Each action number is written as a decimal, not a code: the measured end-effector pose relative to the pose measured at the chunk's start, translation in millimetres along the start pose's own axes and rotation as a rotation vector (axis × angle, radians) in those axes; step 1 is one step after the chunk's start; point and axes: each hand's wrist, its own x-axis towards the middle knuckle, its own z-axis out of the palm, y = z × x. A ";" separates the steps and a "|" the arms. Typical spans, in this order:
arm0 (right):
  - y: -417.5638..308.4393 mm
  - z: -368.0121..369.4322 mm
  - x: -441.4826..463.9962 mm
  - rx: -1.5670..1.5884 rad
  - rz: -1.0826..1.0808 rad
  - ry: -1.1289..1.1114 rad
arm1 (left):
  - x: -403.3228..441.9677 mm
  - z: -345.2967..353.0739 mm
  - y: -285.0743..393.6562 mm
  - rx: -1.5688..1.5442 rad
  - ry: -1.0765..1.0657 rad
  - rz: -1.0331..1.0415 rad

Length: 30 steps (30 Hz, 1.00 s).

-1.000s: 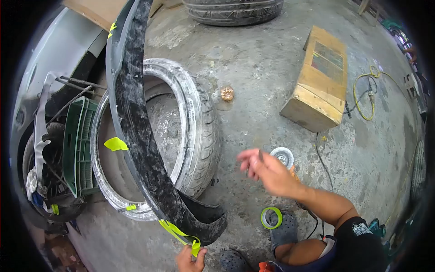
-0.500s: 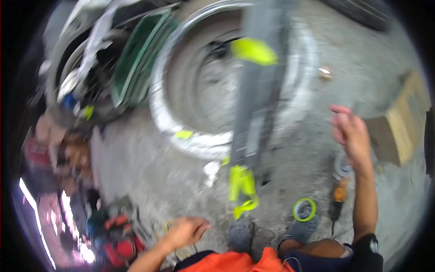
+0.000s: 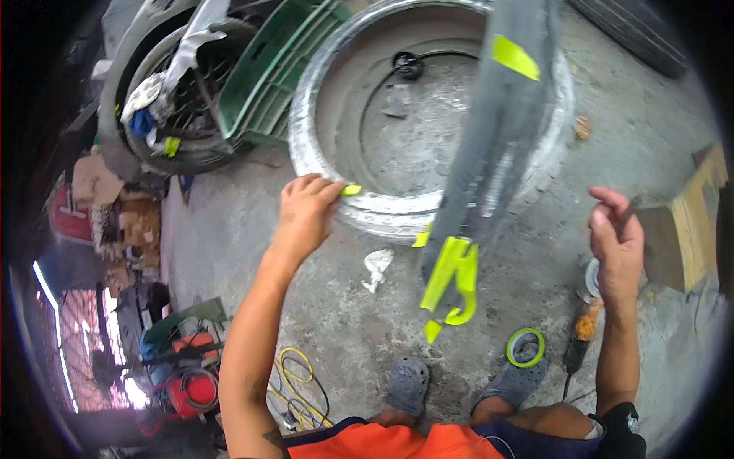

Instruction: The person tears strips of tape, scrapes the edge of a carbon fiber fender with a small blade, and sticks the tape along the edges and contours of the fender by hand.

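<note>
My left hand [image 3: 307, 216] reaches the near rim of a white-dusted tire [image 3: 308, 138] lying flat on the floor. Its fingers are pressed together at a small piece of yellow-green tape [image 3: 352, 190] on that rim. My right hand [image 3: 618, 245] is raised over the floor at the right, fingers bent in toward the thumb; a thin dark sliver shows at the fingers, too small to name. Across the tire rests a long grey panel [image 3: 497, 130], patched with yellow-green tape [image 3: 449, 271] at its near end and a strip [image 3: 515, 57] farther up. Another tape piece [image 3: 420, 235] sits beside it.
A tape roll [image 3: 525, 348] lies by my right shoe. An orange-and-black power tool [image 3: 582, 329] and a cardboard box [image 3: 677, 233] stand to the right. A green slatted crate [image 3: 279, 73] and a wheel are upper left. Yellow cable [image 3: 298, 375] lies lower left.
My left hand has moved forward from near my body to the tape piece on the tire rim. My right hand stays raised at the right. The view has shifted slightly.
</note>
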 end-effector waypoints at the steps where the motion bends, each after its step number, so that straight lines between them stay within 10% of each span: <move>1: -5.4 1.4 -6.8 0.028 0.020 -0.017 | -3.5 1.7 -8.2 -0.027 0.007 -0.014; 8: 11.2 7.6 -46.5 -0.044 -0.213 -0.121 | -32.4 12.0 7.3 -0.176 0.289 -0.121; 11: -0.6 6.3 -59.9 -0.010 -0.416 -0.215 | -58.8 -60.6 91.9 -0.377 0.461 -0.468; 15: -23.9 2.4 -80.4 0.208 -0.353 -0.499 | -45.6 -120.0 228.7 -0.551 0.044 0.017; 19: -11.4 -8.6 -84.3 0.276 -0.476 -0.684 | -28.1 -74.0 302.8 -0.964 -0.037 -0.156; 25: -24.7 -44.7 -75.2 -0.088 -0.099 -0.691 | -0.9 -36.7 308.1 -0.984 -0.028 -0.176; 30: -31.7 -79.4 -2.7 -0.470 -0.460 -0.325 | 5.9 -22.8 311.2 -0.850 0.137 -0.245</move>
